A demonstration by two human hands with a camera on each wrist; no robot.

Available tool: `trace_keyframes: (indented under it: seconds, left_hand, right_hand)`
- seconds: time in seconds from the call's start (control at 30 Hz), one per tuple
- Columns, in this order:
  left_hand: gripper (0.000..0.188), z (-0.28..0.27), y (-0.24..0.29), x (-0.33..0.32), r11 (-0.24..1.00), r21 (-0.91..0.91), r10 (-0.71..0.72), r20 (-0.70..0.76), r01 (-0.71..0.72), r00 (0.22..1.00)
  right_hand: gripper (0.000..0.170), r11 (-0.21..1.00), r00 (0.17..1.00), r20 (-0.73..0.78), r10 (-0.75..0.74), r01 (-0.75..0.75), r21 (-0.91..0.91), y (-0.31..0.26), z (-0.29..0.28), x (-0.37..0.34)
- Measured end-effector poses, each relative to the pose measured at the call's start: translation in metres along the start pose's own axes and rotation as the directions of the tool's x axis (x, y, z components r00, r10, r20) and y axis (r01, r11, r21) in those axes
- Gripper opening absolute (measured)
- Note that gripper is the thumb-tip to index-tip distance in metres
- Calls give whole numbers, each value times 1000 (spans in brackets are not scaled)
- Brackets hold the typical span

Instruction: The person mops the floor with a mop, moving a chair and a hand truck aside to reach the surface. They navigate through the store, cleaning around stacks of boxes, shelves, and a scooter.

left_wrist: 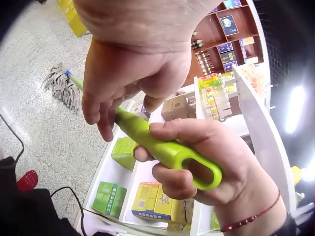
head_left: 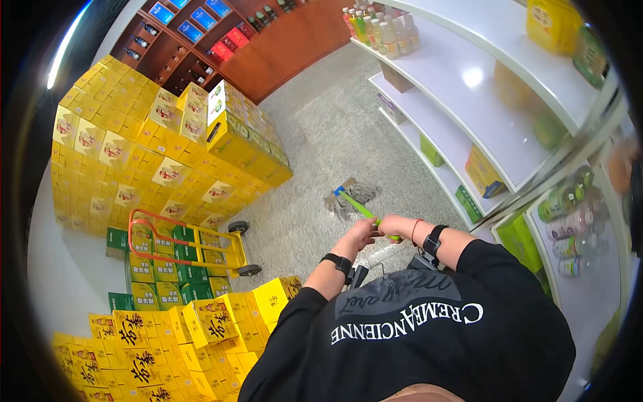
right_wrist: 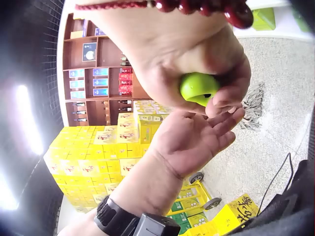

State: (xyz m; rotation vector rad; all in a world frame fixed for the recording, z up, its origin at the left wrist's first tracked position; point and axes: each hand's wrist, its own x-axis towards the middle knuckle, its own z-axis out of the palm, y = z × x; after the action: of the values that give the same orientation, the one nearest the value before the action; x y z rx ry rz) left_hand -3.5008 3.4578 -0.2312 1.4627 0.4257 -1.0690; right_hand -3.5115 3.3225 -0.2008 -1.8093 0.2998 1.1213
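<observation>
A string mop with a green handle [left_wrist: 140, 130] and grey strands [head_left: 362, 193] slants away, its head on the speckled floor. My right hand [left_wrist: 211, 152], with a red bead bracelet, grips the handle's top end, thumb along it; the looped end sticks out past the palm. In the right wrist view, the green end [right_wrist: 197, 88] shows inside the curled right hand [right_wrist: 202, 59]. My left hand [head_left: 362, 232] is just below on the handle. Its fingers hang loosely against the handle [left_wrist: 120, 118]; its bare palm [right_wrist: 184, 140] shows in the right wrist view.
Stacked yellow cartons [head_left: 100, 174] stand at the left, with more cartons [head_left: 214, 318] close by. Between them is a hand truck [head_left: 236, 251]. White shelves [head_left: 455, 87] with bottles [head_left: 395, 33] run along the right. A wooden cabinet [head_left: 295, 40] lines the back.
</observation>
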Motion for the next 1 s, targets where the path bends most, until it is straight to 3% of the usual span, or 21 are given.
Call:
trace_keyframes:
  seconds: [0.07, 0.17, 0.27, 0.43, 0.47, 0.53, 0.6, 0.63, 0.7, 0.8, 1.0]
  left_hand:
    - [29, -1, 15, 10, 999, -19, 35, -46, -36, 998]
    - [25, -17, 36, 28, 997, -7, 75, 9, -75, 997]
    - [27, -34, 63, 46, 993, 29, 110, 16, -110, 994]
    - [17, -70, 114, 87, 967, -71, 241, -72, -246, 968]
    - [19, -81, 128, 97, 968, -5, 249, -55, -249, 967]
    - [20, -106, 151, 115, 965, 62, 258, -36, -256, 965]
    - [25, -137, 182, 139, 965, 171, 199, 9, -197, 980]
    - [26, -146, 199, 147, 967, 142, 216, -2, -214, 976]
    - [26, -169, 235, 153, 971, 154, 184, 4, -183, 983]
    - [27, -200, 284, 174, 966, 191, 170, 37, -174, 985]
    - [28, -221, 351, 229, 953, 244, 150, 140, -180, 979]
  right_hand:
    - [16, 993, 997, -52, -49, 55, 108, -12, -14, 1]
    - [15, 992, 995, -22, -100, 102, 80, -34, -34, 7]
    - [15, 998, 998, 18, -54, 53, 41, -50, -55, 54]
    - [16, 1000, 999, -13, -30, 30, -4, -106, -87, 97]
    - [16, 999, 999, -17, -36, 36, 10, -115, -94, 115]
    - [17, 999, 999, -24, -44, 44, 22, -132, -106, 152]
    - [18, 996, 1000, -6, -28, 28, -88, -163, -121, 183]
    - [19, 995, 999, -23, -43, 41, -87, -190, -126, 175]
    - [18, 999, 995, -95, 30, -27, 31, -224, -135, 194]
    - [17, 1000, 994, -104, 18, -17, 10, -269, -160, 217]
    - [19, 995, 995, -90, 49, -40, 90, -304, -218, 256]
